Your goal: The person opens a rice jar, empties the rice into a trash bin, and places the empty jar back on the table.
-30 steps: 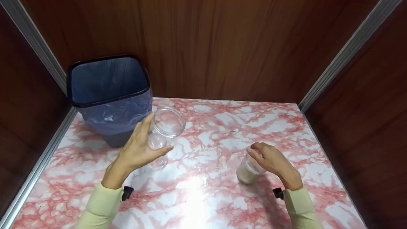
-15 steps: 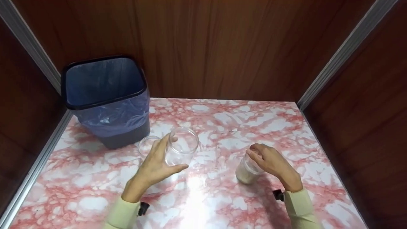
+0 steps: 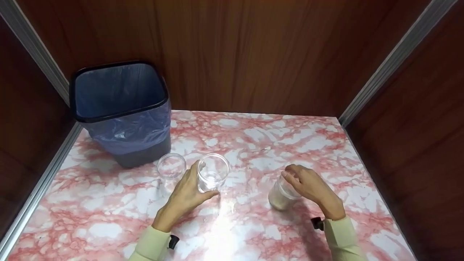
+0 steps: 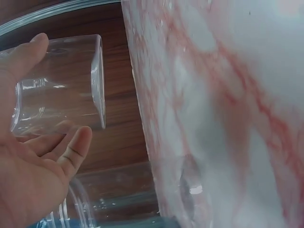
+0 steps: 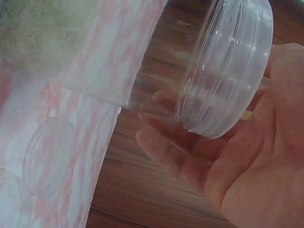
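My left hand [image 3: 183, 195] holds a clear plastic jar [image 3: 214, 174] between thumb and fingers. No lid or contents show in it. In the left wrist view, the base of this jar [image 4: 61, 90] appears raised off the tabletop. Just to its left a second clear jar [image 3: 171, 166] stands upright on the table. On the right, my right hand [image 3: 313, 186] has its fingers around the top of a jar with pale grainy contents [image 3: 280, 199]. The right wrist view shows its clear lid [image 5: 232, 71] near the palm.
A dark bin [image 3: 141, 156] with a blue-purple bag liner [image 3: 119, 136] stands at the back left. The red-and-white marbled table [image 3: 290, 137] is bounded by a brown wood wall [image 3: 246, 58] behind and panels on both sides.
My left hand has moved right and toward me with its jar, away from the second jar and bin. The held jar has come lower. My right hand has stayed on its jar.
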A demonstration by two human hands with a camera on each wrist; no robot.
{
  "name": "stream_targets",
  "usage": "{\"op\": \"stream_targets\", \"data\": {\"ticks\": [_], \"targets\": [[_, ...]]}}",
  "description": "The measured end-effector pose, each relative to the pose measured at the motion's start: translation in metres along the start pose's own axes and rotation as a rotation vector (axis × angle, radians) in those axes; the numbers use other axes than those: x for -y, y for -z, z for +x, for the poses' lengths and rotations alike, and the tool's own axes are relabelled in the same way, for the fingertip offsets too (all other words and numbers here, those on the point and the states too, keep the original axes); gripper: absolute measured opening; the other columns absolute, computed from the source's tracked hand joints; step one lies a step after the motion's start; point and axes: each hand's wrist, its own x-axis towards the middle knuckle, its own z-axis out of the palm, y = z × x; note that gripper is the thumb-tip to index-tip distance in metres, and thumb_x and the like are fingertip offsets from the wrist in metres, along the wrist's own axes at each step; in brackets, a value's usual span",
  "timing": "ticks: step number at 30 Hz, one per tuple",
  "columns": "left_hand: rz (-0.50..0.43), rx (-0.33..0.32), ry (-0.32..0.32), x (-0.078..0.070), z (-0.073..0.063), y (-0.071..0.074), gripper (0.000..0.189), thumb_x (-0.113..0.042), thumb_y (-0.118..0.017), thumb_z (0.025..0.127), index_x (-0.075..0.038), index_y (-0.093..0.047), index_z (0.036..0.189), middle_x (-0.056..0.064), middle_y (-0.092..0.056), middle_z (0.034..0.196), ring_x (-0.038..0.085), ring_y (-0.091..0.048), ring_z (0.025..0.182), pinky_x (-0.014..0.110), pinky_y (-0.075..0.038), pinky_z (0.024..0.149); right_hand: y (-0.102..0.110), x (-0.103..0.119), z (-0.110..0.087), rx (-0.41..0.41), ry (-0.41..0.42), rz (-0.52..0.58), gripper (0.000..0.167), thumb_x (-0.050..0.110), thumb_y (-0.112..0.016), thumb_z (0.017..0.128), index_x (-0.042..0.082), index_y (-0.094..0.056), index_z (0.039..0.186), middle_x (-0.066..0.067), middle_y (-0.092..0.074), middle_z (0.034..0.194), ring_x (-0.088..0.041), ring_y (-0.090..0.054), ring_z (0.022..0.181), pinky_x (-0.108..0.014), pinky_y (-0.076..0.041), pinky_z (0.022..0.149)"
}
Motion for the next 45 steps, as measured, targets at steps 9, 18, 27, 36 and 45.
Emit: {"op": "stream_targets", "data": {"ticks": [9, 18, 27, 36, 45], "targets": [[-0.001, 0.016, 0.056, 0.01, -0.003, -0.007, 0.099, -0.034, -0.088, 0.07, 0.001, -0.034, 0.145, 0.023, -0.056, 0.132, 0.038, -0.058, 0.118, 0.052, -0.049, 0.097, 0.0, 0.002, 0.001, 0.027, -0.018, 0.024, 0.041, 0.042, -0.051, 0.1, 0.008, -0.065, 0.118, -0.012, -0.069, 0.113, -0.028, -0.068, 0.096, -0.047, -0.055, 0.084], [0.018, 0.013, 0.018, 0.021, -0.007, -0.011, 0.094, -0.025, -0.089, 0.069, 0.0, -0.036, 0.143, 0.023, -0.057, 0.132, 0.037, -0.06, 0.118, 0.05, -0.05, 0.096, -0.002, 0.004, 0.002, 0.017, 0.011, 0.015, 0.042, 0.039, -0.052, 0.1, 0.004, -0.064, 0.12, -0.014, -0.069, 0.115, -0.029, -0.068, 0.099, -0.047, -0.054, 0.086], [0.0, 0.053, 0.067, 0.028, -0.007, -0.016, 0.094, -0.022, -0.088, 0.071, 0.006, -0.033, 0.142, 0.03, -0.056, 0.13, 0.042, -0.059, 0.117, 0.051, -0.05, 0.097, -0.008, 0.008, -0.008, -0.001, 0.054, -0.049, 0.056, 0.049, -0.063, 0.091, 0.01, -0.057, 0.13, -0.018, -0.057, 0.129, -0.036, -0.057, 0.111, -0.051, -0.051, 0.088], [0.01, 0.076, 0.139, 0.029, -0.012, -0.015, 0.101, -0.029, -0.085, 0.075, 0.009, -0.024, 0.146, 0.038, -0.053, 0.131, 0.048, -0.058, 0.117, 0.054, -0.05, 0.095, -0.008, 0.014, -0.011, 0.072, 0.06, -0.085, 0.064, 0.052, -0.07, 0.084, 0.015, -0.054, 0.134, -0.022, -0.053, 0.131, -0.042, -0.055, 0.111, -0.054, -0.054, 0.074], [-0.022, 0.13, 0.152, 0.024, -0.015, -0.007, 0.113, -0.03, -0.082, 0.079, 0.009, -0.006, 0.153, 0.039, -0.039, 0.144, 0.046, -0.054, 0.124, 0.052, -0.046, 0.101, -0.009, 0.013, -0.009, -0.002, 0.056, -0.174, 0.055, 0.04, -0.072, 0.081, 0.012, -0.06, 0.127, -0.015, -0.061, 0.116, -0.036, -0.059, 0.096, -0.048, -0.053, 0.069]]}}
